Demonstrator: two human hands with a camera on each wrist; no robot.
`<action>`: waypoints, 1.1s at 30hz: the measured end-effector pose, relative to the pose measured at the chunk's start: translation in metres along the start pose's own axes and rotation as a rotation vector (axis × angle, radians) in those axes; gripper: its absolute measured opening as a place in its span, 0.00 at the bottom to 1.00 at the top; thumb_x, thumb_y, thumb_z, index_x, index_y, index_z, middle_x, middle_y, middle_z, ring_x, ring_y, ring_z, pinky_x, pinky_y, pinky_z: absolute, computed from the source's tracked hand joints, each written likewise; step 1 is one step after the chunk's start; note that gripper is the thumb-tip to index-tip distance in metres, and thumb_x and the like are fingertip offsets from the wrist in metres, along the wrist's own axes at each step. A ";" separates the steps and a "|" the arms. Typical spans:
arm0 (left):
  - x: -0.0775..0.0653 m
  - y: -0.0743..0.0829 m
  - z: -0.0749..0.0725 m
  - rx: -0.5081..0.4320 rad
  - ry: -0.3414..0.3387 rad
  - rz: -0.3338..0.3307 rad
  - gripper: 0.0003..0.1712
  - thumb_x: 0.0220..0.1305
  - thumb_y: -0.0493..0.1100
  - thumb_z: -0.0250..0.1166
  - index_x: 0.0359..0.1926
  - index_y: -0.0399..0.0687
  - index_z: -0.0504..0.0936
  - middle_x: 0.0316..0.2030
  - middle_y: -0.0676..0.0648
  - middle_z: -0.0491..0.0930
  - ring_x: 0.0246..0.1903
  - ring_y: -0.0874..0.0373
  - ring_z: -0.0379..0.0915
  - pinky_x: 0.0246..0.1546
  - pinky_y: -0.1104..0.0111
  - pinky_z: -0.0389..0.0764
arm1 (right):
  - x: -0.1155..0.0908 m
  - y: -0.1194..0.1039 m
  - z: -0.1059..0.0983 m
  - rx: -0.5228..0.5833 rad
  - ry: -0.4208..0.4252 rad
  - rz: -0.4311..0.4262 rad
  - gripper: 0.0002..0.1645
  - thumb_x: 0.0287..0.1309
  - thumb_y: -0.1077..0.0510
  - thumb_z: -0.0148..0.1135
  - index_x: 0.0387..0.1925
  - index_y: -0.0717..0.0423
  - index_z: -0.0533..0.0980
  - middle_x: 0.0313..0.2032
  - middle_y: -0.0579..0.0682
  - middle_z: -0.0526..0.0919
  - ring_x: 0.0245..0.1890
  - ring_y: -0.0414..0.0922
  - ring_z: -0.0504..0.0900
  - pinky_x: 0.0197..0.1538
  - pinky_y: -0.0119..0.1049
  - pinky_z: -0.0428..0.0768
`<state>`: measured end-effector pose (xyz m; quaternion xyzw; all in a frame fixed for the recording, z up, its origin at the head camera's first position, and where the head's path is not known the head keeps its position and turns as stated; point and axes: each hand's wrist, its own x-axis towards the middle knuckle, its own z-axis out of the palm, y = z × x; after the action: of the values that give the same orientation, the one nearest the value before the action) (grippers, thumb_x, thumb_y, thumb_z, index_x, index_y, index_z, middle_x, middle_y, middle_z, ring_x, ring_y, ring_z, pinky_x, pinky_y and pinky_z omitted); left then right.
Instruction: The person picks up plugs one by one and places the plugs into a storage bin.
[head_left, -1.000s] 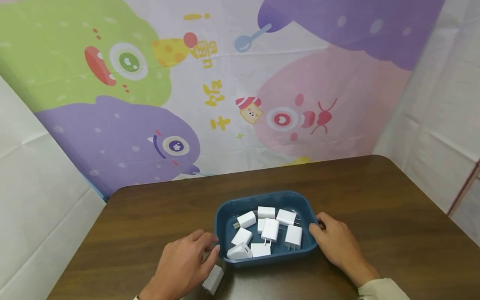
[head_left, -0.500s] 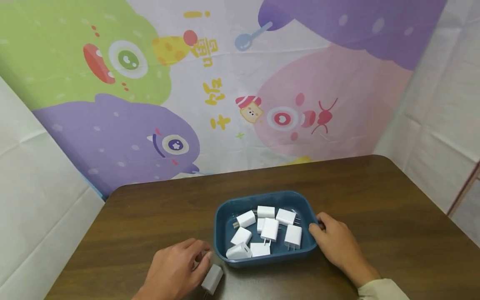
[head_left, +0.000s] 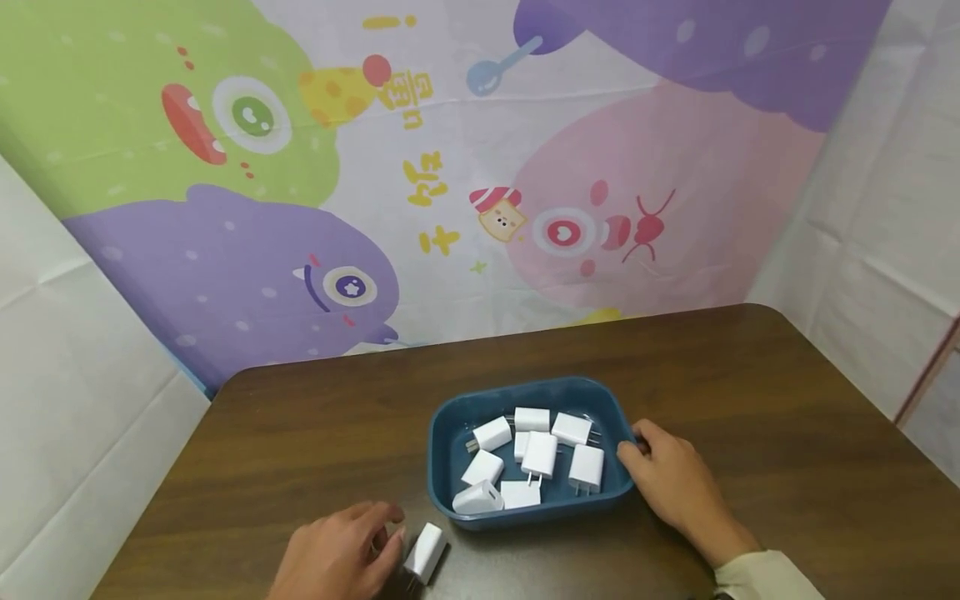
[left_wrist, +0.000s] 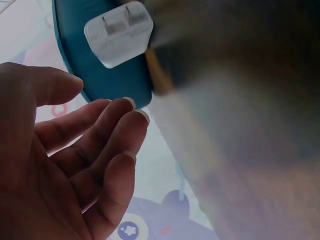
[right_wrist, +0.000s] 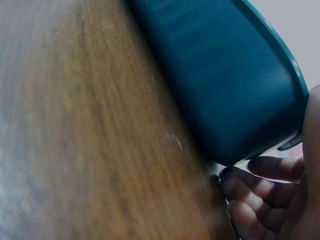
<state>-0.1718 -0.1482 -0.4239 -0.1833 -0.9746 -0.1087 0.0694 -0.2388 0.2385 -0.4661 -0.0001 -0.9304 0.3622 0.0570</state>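
A dark blue plastic bin (head_left: 528, 518) stands on the table and holds several white USB charger plugs (head_left: 540, 454). My right hand (head_left: 671, 483) grips its right end, thumb at the rim; in the right wrist view the curled fingers (right_wrist: 245, 195) sit low beside the outer wall. One more charger plug (head_left: 426, 552) lies on the table by the bin's front left corner. Just left of it is my left hand (head_left: 341, 550), fingers loosely bent and holding nothing. The left wrist view shows that plug's pronged face (left_wrist: 120, 42) beyond the fingertips.
The brown wooden table (head_left: 322, 433) extends to a rounded far edge. Behind it hangs a cartoon-printed cloth (head_left: 465, 317), with white cloth at both sides.
My left hand has drawn back from the bin's left rim, moving left and toward me, past the loose plug. The right hand keeps its grip and the bin stays put.
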 end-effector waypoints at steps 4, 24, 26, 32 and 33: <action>-0.003 0.000 0.002 -0.019 -0.048 -0.016 0.06 0.62 0.53 0.69 0.39 0.62 0.84 0.24 0.68 0.74 0.20 0.76 0.65 0.18 0.71 0.68 | 0.000 0.001 -0.001 -0.001 0.008 0.001 0.07 0.64 0.52 0.55 0.35 0.50 0.75 0.24 0.45 0.73 0.26 0.44 0.72 0.31 0.39 0.65; -0.015 -0.006 0.015 -0.119 -0.257 -0.168 0.17 0.66 0.61 0.62 0.46 0.59 0.84 0.25 0.65 0.72 0.20 0.71 0.64 0.19 0.68 0.67 | 0.000 0.000 -0.003 -0.004 0.003 0.003 0.08 0.65 0.52 0.55 0.35 0.51 0.75 0.24 0.45 0.73 0.26 0.44 0.72 0.31 0.39 0.65; -0.016 -0.005 0.015 -0.114 -0.272 -0.187 0.17 0.67 0.61 0.61 0.46 0.59 0.84 0.25 0.65 0.72 0.20 0.71 0.64 0.19 0.68 0.68 | 0.000 0.000 -0.003 -0.008 -0.003 0.003 0.08 0.65 0.52 0.54 0.35 0.51 0.75 0.23 0.45 0.73 0.26 0.44 0.72 0.31 0.39 0.65; -0.018 -0.002 0.019 -0.119 -0.266 -0.230 0.16 0.67 0.60 0.61 0.47 0.59 0.83 0.25 0.65 0.72 0.19 0.71 0.63 0.19 0.69 0.67 | -0.001 0.000 -0.001 -0.005 -0.006 -0.001 0.08 0.66 0.51 0.55 0.35 0.50 0.75 0.24 0.45 0.74 0.26 0.44 0.72 0.31 0.39 0.66; -0.019 -0.002 0.019 -0.118 -0.258 -0.232 0.16 0.67 0.60 0.61 0.48 0.59 0.83 0.26 0.65 0.72 0.20 0.71 0.64 0.20 0.69 0.67 | -0.001 0.000 -0.001 -0.004 -0.006 -0.001 0.08 0.66 0.51 0.55 0.35 0.50 0.75 0.24 0.45 0.74 0.26 0.44 0.72 0.31 0.39 0.66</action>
<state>-0.1570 -0.1519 -0.4459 -0.0860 -0.9819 -0.1485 -0.0800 -0.2379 0.2389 -0.4652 0.0014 -0.9312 0.3605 0.0541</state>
